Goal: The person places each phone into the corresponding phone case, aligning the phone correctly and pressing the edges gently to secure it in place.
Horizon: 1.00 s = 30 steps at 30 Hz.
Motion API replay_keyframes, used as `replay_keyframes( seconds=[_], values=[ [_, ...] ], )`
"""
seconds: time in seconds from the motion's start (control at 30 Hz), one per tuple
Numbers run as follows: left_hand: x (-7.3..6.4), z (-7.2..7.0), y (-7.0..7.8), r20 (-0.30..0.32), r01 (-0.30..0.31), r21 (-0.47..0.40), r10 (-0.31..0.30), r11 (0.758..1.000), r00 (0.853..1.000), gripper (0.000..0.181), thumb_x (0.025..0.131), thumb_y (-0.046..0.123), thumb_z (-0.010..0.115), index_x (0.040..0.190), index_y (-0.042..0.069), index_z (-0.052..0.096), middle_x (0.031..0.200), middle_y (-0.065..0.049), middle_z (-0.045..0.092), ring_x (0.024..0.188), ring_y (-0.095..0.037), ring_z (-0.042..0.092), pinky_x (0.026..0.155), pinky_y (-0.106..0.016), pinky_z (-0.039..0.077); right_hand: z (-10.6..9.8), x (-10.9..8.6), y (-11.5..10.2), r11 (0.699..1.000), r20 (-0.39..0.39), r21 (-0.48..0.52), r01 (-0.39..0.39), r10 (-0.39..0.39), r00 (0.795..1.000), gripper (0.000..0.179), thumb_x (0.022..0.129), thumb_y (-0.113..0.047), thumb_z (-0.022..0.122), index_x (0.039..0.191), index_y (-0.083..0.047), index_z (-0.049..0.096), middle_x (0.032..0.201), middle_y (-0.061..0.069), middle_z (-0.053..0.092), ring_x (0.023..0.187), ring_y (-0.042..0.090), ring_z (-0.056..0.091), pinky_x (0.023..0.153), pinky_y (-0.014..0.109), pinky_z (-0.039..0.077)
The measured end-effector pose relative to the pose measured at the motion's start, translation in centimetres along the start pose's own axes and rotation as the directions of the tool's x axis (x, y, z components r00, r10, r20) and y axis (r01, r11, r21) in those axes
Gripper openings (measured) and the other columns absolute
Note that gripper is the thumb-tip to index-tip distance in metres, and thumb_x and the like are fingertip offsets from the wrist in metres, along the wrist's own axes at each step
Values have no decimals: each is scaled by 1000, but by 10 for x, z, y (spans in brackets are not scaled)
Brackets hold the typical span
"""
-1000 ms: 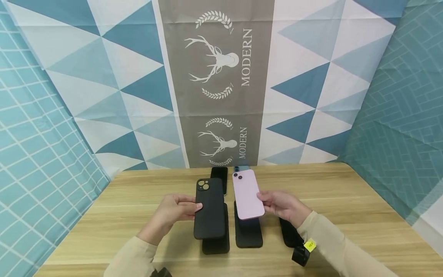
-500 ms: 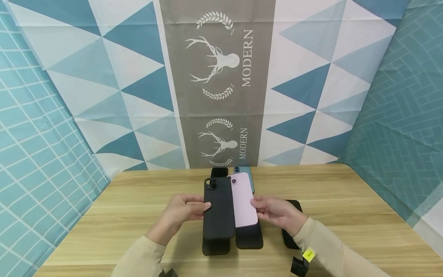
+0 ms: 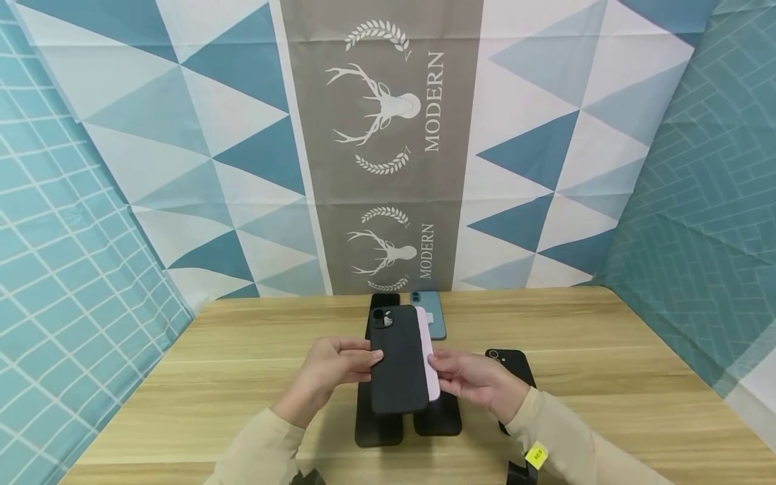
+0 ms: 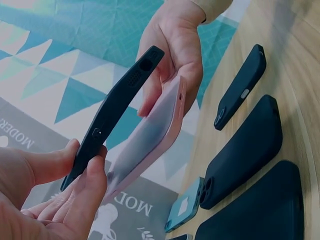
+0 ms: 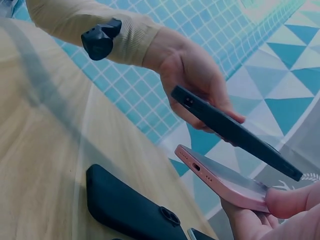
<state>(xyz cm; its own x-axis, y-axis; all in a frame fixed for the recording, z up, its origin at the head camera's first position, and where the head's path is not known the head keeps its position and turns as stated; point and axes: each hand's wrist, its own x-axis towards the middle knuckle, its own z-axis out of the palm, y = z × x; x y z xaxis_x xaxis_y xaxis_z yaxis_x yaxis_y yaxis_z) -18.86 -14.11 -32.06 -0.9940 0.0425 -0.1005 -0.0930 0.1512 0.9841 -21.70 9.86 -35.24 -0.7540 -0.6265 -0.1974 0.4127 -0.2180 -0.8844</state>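
Observation:
A black phone case [image 3: 399, 367] is pinched by its left edge between thumb and fingers of the left hand [image 3: 332, 369]. The right hand [image 3: 481, 380] holds a pink phone [image 3: 429, 357] by its right edge. In the head view the case covers most of the phone, and only a pink strip shows on the right. Both wrist views show a gap between case [image 4: 107, 112] and phone [image 4: 155, 135], with the case above in the right wrist view. The case's camera cutout is at its upper left. Both things are held above the table.
Beneath the hands lie two black phone cases, one at left [image 3: 379, 431] and one at right [image 3: 439, 419]. A blue phone [image 3: 430, 327] and a black phone [image 3: 384, 300] lie behind them. Another black one [image 3: 515, 364] lies near the right hand. Patterned cloth hangs behind the table.
The left hand has carried the case rightward, and the right hand has brought the pink phone left. The two now overlap widely in the head view; before, they were side by side.

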Motion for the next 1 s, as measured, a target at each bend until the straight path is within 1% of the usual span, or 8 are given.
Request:
replay_keyframes(
  seconds=[0.13, 0.3, 0.43, 0.6, 0.67, 0.77, 0.9, 1.0],
  values=[
    [1, 5, 2, -14, 2, 1, -2, 1000, 1000, 44, 80, 11, 76, 116, -10, 63, 107, -20, 71, 72, -13, 70, 71, -32, 61, 1, 1, 1, 1000, 16, 1, 5, -5, 1000, 55, 101, -5, 45, 146, 12, 20, 104, -4, 66, 98, 4, 64, 89, 19, 55],
    [2, 8, 3, -24, 4, 6, -4, 1000, 1000, 41, 80, 11, 76, 113, -10, 65, 99, -17, 73, 69, -13, 70, 69, -32, 61, 4, 0, 2, 1000, 48, 4, 11, -11, 999, 58, 101, -4, 42, 148, 14, 12, 108, -4, 64, 101, 3, 62, 91, 19, 53],
    [2, 10, 2, -23, 9, 1, -9, 1000, 1000, 39, 80, 9, 76, 111, -11, 65, 93, -15, 73, 67, -12, 69, 68, -31, 61, 5, -1, 4, 999, 51, 34, -6, 4, 999, 58, 101, -4, 42, 148, 12, 12, 106, -5, 66, 100, 2, 63, 90, 18, 53],
    [2, 13, 0, -21, 2, 1, -2, 1000, 1000, 38, 80, 11, 77, 110, -11, 65, 91, -15, 73, 68, -12, 69, 68, -31, 61, 5, -2, 5, 998, 47, 61, -13, 10, 999, 58, 101, -3, 42, 149, 10, 13, 105, -4, 66, 99, 3, 64, 88, 17, 53],
    [2, 14, 0, -29, -11, 18, 12, 1000, 1000, 38, 80, 12, 77, 108, -10, 66, 91, -17, 74, 69, -13, 70, 68, -32, 61, 5, -2, 5, 998, 51, 65, -11, 8, 999, 57, 101, -4, 42, 149, 10, 13, 106, -5, 65, 99, 2, 64, 89, 17, 53],
    [2, 14, -1, -62, -37, 70, 41, 997, 997, 37, 78, 15, 79, 105, -7, 68, 91, -18, 75, 68, -16, 72, 68, -34, 61, 5, -2, 5, 997, 57, 77, -13, 9, 998, 57, 101, -3, 41, 149, 10, 13, 105, -5, 66, 99, 2, 64, 89, 16, 53],
    [-2, 15, -3, -122, -84, 177, 107, 981, 987, 33, 75, 18, 82, 99, -2, 71, 86, -15, 75, 64, -19, 72, 67, -36, 61, 6, -4, 7, 996, 53, 94, -13, 8, 999, 59, 101, -2, 42, 149, 10, 11, 103, -5, 67, 98, 2, 64, 89, 17, 53],
    [-4, 16, -5, -134, -117, 222, 150, 968, 980, 31, 74, 16, 82, 96, -3, 72, 84, -16, 75, 61, -19, 71, 64, -37, 61, 6, -6, 7, 994, 48, 107, -9, 4, 999, 58, 100, -2, 43, 148, 10, 13, 103, -5, 67, 97, 2, 64, 88, 17, 53]
  ],
)
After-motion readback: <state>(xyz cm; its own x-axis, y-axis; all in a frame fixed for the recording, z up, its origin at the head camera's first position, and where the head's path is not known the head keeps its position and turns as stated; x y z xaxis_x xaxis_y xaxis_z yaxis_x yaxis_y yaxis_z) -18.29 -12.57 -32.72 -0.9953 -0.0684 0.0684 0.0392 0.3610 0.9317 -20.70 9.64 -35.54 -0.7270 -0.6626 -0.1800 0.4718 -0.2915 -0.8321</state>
